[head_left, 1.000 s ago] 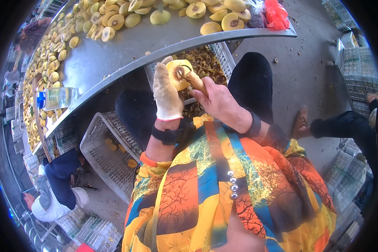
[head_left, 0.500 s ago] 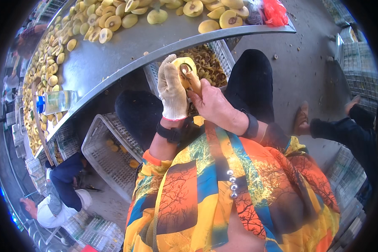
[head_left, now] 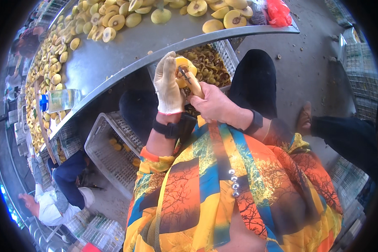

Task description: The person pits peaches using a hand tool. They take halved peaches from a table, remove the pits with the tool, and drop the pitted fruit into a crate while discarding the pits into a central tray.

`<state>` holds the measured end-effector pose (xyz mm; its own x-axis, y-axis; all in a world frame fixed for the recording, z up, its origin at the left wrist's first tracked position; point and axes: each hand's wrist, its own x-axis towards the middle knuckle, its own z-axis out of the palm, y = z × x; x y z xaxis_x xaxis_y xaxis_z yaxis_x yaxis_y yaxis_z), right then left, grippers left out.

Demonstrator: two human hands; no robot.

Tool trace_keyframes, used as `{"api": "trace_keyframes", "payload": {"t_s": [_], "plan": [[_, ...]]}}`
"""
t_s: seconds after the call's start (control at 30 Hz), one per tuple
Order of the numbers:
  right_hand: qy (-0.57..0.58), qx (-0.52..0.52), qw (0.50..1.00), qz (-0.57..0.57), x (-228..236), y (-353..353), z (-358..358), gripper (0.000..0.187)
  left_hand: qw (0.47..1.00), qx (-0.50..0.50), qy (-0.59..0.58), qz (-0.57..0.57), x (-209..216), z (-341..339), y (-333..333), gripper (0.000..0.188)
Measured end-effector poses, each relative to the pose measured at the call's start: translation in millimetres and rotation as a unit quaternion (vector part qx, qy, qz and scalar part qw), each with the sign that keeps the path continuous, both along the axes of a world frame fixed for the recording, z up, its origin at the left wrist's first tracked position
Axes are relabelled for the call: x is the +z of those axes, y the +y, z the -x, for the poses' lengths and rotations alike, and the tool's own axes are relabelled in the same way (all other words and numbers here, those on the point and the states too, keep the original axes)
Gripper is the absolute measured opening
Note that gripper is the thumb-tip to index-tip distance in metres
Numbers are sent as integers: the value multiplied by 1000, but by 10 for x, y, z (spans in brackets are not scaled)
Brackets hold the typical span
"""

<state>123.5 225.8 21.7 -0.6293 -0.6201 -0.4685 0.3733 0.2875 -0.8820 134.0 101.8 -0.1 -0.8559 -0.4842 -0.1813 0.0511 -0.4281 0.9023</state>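
One steel desk (head_left: 101, 54) sweeps from nine o'clock round to one, twelve being the top of the view; its surface is grey, with a raised metal edge. Grey floor (head_left: 311, 75) lies at two o'clock, strewn with small bits. Stacked crates (head_left: 359, 75) stand between two and three, with more at seven. At eight sits a person (head_left: 52, 208) in a white top; someone's dark-trousered leg (head_left: 344, 128) reaches in at three.

One fruit half (head_left: 192, 67) is at twelve o'clock, off the desk, cut face and brown hollow showing. One left hand (head_left: 169, 84), in a pale glove, is at eleven, its grip cupped round the half. One right hand (head_left: 218, 103), bare, is near two, its grip clenched on the handle of one tool (head_left: 194, 86), whose dark metal end lies over the hollow. Each wrist wears a dark band, two in all.

Two pale crates flank the knees: a scrap crate (head_left: 227, 56) between twelve and one, full of brownish pieces, and a side crate (head_left: 113, 168) at eight, with a few yellow pieces. On the desk are one blue-capped bottle (head_left: 63, 101) just past nine, one red bag (head_left: 278, 13) at one, and loose halves (head_left: 160, 16) from nine to one, too many to count.
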Motion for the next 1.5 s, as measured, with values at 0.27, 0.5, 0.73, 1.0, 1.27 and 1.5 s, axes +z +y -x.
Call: {"api": "trace_keyframes", "payload": {"t_s": [0.27,0.5,0.73,1.0,1.27,1.5], "plan": [[-70,-5,997,-18,63,-59,-60,26,962,-32,-101,-250,-129,148,-92,33],[-145,-25,989,0,69,-70,-55,14,966,-30,-137,-218,-141,223,-87,25],[-261,-38,965,5,68,-46,10,8,993,-10,-118,21,-116,226,-2,25],[-351,5,933,85,80,65,106,11,990,-97,-78,-72,-181,223,-81,29],[-422,78,884,187,-86,96,209,9,938,-168,-33,-301,-143,227,-132,39],[-363,55,882,295,-170,197,438,13,946,103,-154,-267,-65,232,-260,50]]}}
